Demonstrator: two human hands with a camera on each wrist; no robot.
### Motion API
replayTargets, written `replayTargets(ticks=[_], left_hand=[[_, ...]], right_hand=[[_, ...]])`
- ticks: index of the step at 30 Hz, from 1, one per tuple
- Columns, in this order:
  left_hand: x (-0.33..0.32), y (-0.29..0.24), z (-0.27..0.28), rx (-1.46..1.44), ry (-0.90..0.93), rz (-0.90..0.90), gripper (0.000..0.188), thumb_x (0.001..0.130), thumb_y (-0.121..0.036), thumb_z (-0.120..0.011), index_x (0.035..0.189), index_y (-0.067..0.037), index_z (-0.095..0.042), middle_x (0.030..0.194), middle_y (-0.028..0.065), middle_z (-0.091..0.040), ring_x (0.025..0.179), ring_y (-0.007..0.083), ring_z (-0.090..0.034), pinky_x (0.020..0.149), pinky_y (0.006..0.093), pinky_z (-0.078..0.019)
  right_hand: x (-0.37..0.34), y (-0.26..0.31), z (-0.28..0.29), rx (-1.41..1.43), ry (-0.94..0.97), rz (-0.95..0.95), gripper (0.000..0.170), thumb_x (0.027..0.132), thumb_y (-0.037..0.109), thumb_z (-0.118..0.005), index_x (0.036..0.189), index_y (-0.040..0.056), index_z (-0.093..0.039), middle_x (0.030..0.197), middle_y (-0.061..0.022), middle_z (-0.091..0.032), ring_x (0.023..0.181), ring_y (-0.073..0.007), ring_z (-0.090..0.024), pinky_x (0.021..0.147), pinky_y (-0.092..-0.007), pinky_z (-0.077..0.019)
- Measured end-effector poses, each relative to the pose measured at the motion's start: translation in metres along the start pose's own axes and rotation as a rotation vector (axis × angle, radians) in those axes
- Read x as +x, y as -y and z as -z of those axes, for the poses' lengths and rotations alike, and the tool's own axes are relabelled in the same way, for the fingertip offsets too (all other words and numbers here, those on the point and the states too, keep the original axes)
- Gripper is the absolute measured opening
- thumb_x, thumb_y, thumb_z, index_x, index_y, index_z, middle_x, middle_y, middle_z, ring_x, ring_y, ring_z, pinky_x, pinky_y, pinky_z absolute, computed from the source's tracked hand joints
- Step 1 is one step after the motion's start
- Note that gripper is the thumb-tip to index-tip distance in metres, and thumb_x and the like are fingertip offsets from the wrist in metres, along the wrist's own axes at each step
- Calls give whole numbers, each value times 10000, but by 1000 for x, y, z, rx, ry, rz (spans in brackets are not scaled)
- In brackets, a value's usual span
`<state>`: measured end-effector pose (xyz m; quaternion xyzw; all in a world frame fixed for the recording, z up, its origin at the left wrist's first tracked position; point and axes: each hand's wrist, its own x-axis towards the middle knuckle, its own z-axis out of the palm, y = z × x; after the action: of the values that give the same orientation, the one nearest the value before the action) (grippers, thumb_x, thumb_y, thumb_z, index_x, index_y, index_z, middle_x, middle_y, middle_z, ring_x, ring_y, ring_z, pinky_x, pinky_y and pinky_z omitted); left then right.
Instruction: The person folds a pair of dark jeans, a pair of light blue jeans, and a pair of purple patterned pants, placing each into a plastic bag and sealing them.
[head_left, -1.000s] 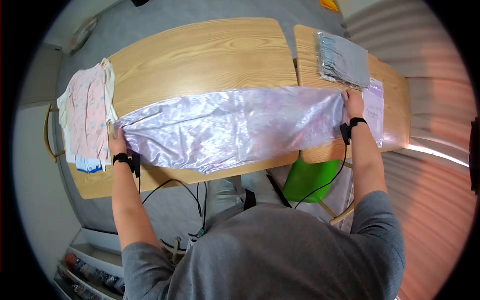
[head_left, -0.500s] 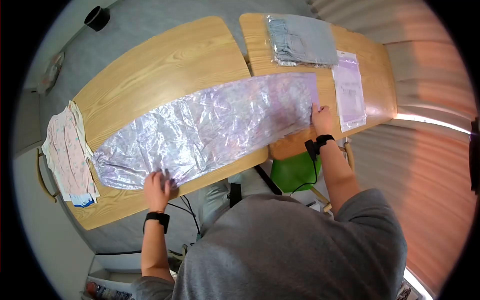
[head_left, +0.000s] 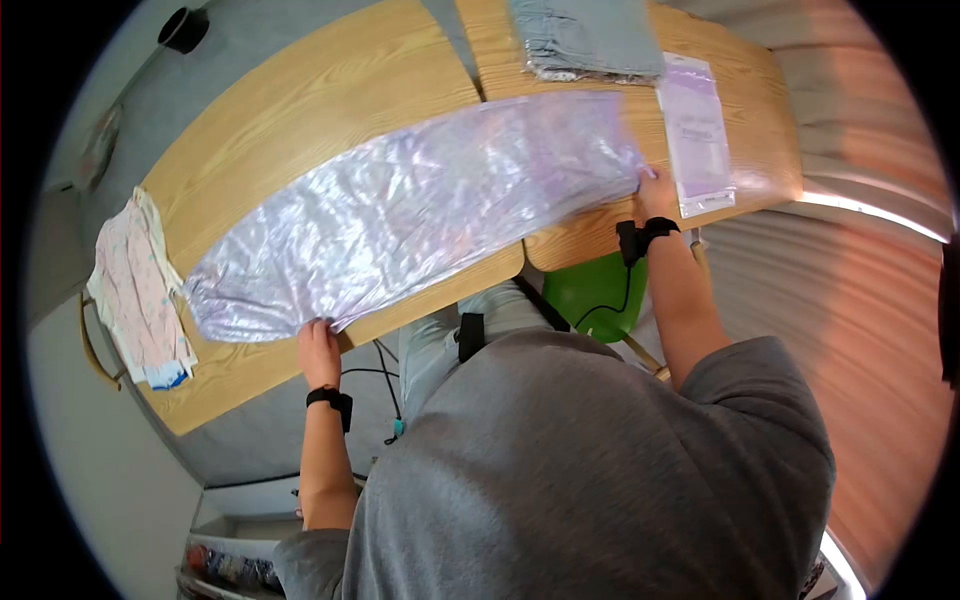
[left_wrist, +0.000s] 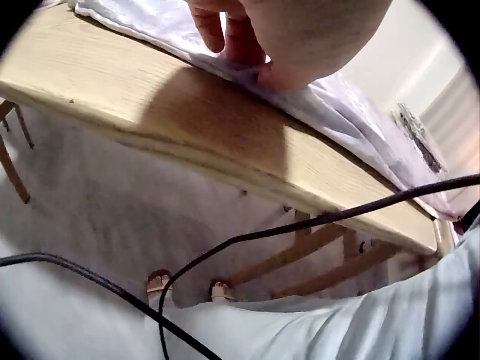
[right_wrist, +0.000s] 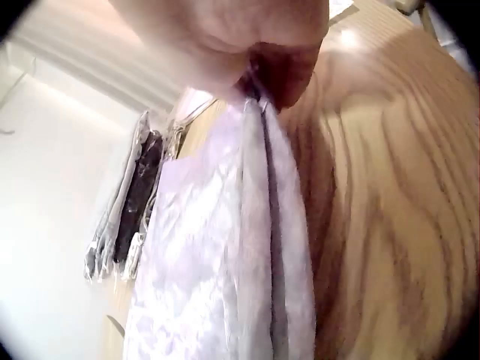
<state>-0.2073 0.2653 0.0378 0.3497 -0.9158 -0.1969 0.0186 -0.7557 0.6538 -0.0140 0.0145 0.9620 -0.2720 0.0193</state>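
Observation:
A pair of shiny lavender pants (head_left: pixel 400 190) lies lengthwise across two wooden tables, its gathered cuff at the left and its wider end at the right. My right hand (head_left: pixel 655 190) pinches the near corner of that wide end. Fabric layers hang in folds from its fingertips in the right wrist view, the edge lifted a little. At the front edge, toward the cuffed end, my left hand (head_left: pixel 319 352) pinches the cloth between thumb and fingers. The left wrist view has this hand (left_wrist: pixel 292 37) close over the table's rim.
Folded pale shirts and a pink patterned top (head_left: pixel 135 285) lie at the left end. Bagged jeans (head_left: pixel 590 40) and a flat lilac package (head_left: pixel 697 135) are at the right. A green chair (head_left: pixel 595 295) stands below the tables; a black cable (left_wrist: pixel 322 219) crosses near my left hand.
My left hand went from the cuffed end rightward to the near edge and now pinches it. My right hand still has the wide end's corner, now lifted slightly. The head view turned right.

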Motion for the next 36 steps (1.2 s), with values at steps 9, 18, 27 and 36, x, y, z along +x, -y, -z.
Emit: replayTargets(ticks=[9,18,27,36], left_hand=[[-9,-3,2,84,1,-141,327,691,-29,-602,1012,-77,-562,1071,113,-548,996,309,-520,817,412,-409],[11,13,-6,11,22,-342,224,725,-83,-622,941,-69,-563,956,56,-581,938,249,-546,813,380,-415],[14,15,19,-162,41,-365,252,732,-92,-622,968,-54,-542,982,96,-570,935,281,-536,825,400,-413],[33,31,9,-107,140,-465,417,652,-87,-654,1059,-65,-564,1104,102,-544,1040,286,-510,861,404,-422]], right_hand=[[-123,154,-23,85,157,632,280,757,65,-557,1030,13,-586,1045,-185,-599,999,-346,-549,884,-413,-424],[-331,246,-84,171,884,1440,370,719,115,-612,1085,71,-571,1148,-88,-562,1091,-245,-509,922,-374,-389],[-375,245,-129,-68,650,1460,334,674,130,-623,998,78,-561,1107,-72,-545,1074,-246,-495,857,-357,-425],[-371,244,-125,-3,644,1394,233,686,101,-586,914,53,-566,1081,-87,-559,1013,-255,-515,810,-358,-448]])
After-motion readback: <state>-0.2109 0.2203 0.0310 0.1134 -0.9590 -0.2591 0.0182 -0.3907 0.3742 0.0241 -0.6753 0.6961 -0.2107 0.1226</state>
